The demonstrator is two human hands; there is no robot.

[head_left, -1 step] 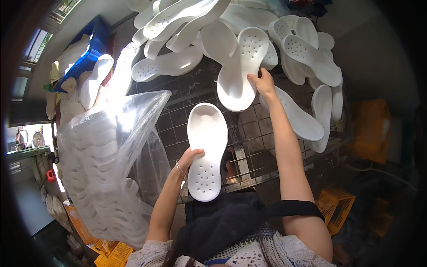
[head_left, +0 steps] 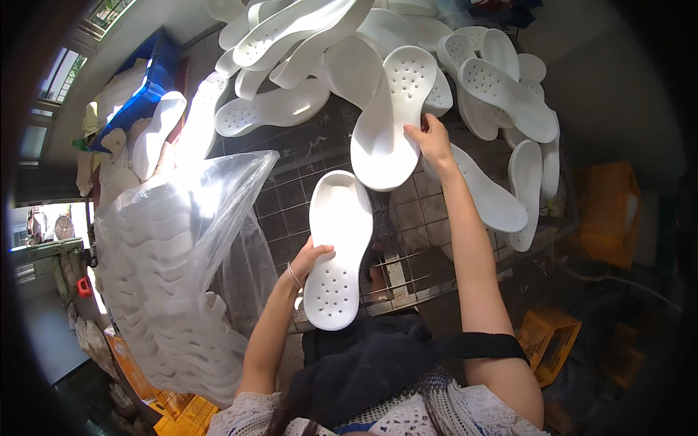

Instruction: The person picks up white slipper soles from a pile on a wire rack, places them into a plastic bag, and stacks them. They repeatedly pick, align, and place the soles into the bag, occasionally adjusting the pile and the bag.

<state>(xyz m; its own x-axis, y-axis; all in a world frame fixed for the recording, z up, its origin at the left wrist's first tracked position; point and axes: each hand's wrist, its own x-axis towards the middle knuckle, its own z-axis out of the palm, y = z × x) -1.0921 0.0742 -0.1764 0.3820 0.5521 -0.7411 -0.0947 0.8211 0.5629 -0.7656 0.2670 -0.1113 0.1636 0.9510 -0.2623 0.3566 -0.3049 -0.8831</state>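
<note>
My left hand (head_left: 311,264) is closed around the waist of a white shoe sole (head_left: 340,218), thumb on its upper face. That sole stands nearly upright in view, small holes at the near end and a smooth hollow at the far end. Farther off and to the right, my right hand (head_left: 435,145) grips the edge of a second white shoe sole (head_left: 389,142), whose holed end points away from me. Its fingers are partly hidden behind the sole. This second sole overlaps others in a heap of white soles (head_left: 302,33) at the back.
A wire-grid rack (head_left: 291,196) lies beneath the soles. On the left stands a clear plastic bag (head_left: 156,276) packed with stacked soles. Several loose soles (head_left: 487,192) lie at the right. A blue crate (head_left: 153,76) is at the far left, an orange crate (head_left: 552,341) at the near right.
The sole in my right hand has come slightly nearer to me and left. The sole in my left hand has tilted a little, its far end shifting right.
</note>
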